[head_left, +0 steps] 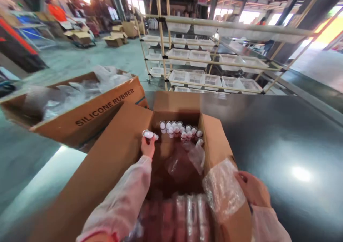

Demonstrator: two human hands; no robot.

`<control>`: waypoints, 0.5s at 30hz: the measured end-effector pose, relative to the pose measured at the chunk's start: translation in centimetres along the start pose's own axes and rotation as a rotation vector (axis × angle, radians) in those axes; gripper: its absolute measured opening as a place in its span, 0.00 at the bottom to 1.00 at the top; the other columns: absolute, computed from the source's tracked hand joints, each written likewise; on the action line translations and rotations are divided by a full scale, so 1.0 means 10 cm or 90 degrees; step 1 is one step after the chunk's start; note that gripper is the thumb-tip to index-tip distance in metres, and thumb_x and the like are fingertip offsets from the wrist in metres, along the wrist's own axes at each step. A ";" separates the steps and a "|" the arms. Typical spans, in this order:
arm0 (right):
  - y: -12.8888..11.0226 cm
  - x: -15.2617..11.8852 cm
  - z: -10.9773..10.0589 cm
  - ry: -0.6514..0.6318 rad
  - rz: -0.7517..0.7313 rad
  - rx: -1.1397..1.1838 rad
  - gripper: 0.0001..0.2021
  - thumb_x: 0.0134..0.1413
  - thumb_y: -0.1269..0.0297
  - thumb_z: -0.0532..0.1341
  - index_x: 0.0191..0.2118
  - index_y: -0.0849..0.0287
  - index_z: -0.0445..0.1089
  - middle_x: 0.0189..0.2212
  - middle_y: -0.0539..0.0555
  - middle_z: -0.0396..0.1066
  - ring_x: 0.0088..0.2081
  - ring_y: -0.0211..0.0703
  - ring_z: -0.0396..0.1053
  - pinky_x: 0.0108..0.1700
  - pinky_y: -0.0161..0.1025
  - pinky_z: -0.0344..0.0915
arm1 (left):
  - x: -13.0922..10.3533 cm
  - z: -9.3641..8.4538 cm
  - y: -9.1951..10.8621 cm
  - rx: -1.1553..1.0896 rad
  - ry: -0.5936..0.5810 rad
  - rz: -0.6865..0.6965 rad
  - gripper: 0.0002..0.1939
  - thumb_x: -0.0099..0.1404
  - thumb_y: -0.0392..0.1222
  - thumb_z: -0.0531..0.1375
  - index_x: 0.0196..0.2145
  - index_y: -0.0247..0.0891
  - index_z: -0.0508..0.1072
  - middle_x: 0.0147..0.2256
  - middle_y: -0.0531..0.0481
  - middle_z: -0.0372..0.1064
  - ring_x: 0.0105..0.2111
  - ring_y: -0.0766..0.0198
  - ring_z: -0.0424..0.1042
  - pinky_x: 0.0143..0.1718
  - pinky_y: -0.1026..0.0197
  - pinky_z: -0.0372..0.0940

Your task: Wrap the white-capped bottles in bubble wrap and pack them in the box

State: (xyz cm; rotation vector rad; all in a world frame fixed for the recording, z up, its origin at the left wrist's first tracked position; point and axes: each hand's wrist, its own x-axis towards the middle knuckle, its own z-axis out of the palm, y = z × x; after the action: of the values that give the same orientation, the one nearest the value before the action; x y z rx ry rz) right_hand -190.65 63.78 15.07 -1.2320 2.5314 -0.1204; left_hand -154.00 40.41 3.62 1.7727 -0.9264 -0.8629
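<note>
My left hand (148, 147) is closed around a couple of small white-capped bottles (149, 135), over the left inner side of an open cardboard box (177, 101). My right hand (253, 188) pinches the edge of a clear plastic bag (224, 186) beside the box's right flap (218, 138). Inside the box, several white-capped bottles (177, 127) stand grouped at the far end. A loose clear bag (197, 156) lies by them. Rows of plastic-wrapped items (184, 217) fill the near end; their contents are blurred.
A carton marked SILICONE RUBBER (107, 108), holding crumpled clear plastic (80, 88), stands at the left. The dark tabletop (278, 135) extends to the right. Behind it is a rack (163, 56) with white trays (199, 56). A person in orange (57, 13) is far back left.
</note>
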 end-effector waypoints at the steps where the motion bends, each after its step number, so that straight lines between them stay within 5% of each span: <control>1: 0.05 -0.02 -0.02 0.080 0.020 -0.054 0.22 0.55 0.52 0.55 0.51 0.56 0.71 0.42 0.62 0.73 0.41 0.58 0.70 0.38 0.49 0.64 | -0.14 -0.15 -0.04 -0.052 0.000 0.027 0.20 0.58 0.48 0.62 0.45 0.35 0.67 0.30 0.53 0.64 0.31 0.65 0.65 0.37 0.63 0.62; 3: 0.06 -0.13 0.03 0.254 -0.015 -0.105 0.25 0.52 0.54 0.58 0.53 0.62 0.68 0.45 0.67 0.69 0.44 0.61 0.67 0.41 0.51 0.65 | -0.43 -0.42 -0.08 -0.185 -0.044 0.063 0.26 0.53 0.54 0.65 0.44 0.36 0.67 0.30 0.54 0.65 0.29 0.67 0.64 0.33 0.64 0.62; 5: -0.03 -0.33 0.21 0.308 -0.176 -0.061 0.19 0.52 0.55 0.60 0.44 0.64 0.72 0.40 0.65 0.70 0.42 0.57 0.68 0.42 0.48 0.66 | -0.74 -0.65 -0.08 -0.301 -0.102 0.060 0.31 0.48 0.56 0.67 0.46 0.38 0.66 0.36 0.52 0.67 0.34 0.66 0.67 0.35 0.65 0.64; 8: -0.18 -0.65 0.60 0.134 -0.387 0.009 0.12 0.45 0.56 0.64 0.33 0.59 0.71 0.33 0.58 0.71 0.36 0.51 0.69 0.37 0.43 0.67 | -1.21 -0.89 -0.01 -0.399 -0.181 -0.022 0.33 0.46 0.56 0.69 0.46 0.42 0.64 0.43 0.50 0.67 0.40 0.63 0.69 0.40 0.61 0.67; 11: -0.16 -0.83 0.85 0.097 -0.342 0.092 0.10 0.46 0.64 0.60 0.36 0.59 0.71 0.35 0.58 0.72 0.35 0.52 0.70 0.37 0.45 0.67 | -1.68 -1.02 0.07 -0.413 -0.333 -0.097 0.30 0.53 0.58 0.65 0.48 0.42 0.62 0.38 0.49 0.69 0.36 0.61 0.72 0.36 0.60 0.67; 15: 0.00 -0.80 0.83 0.005 -0.261 0.371 0.12 0.48 0.62 0.55 0.30 0.60 0.75 0.31 0.61 0.75 0.34 0.53 0.71 0.41 0.49 0.65 | -2.22 -0.99 0.19 -0.356 -0.595 -0.110 0.34 0.60 0.62 0.58 0.55 0.38 0.57 0.27 0.51 0.68 0.23 0.63 0.69 0.22 0.63 0.63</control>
State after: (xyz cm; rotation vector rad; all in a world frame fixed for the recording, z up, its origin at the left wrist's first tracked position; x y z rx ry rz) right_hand -183.36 70.58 9.22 -1.4510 1.9823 -0.8839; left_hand -156.37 63.10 12.09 0.9313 -0.9514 -1.9258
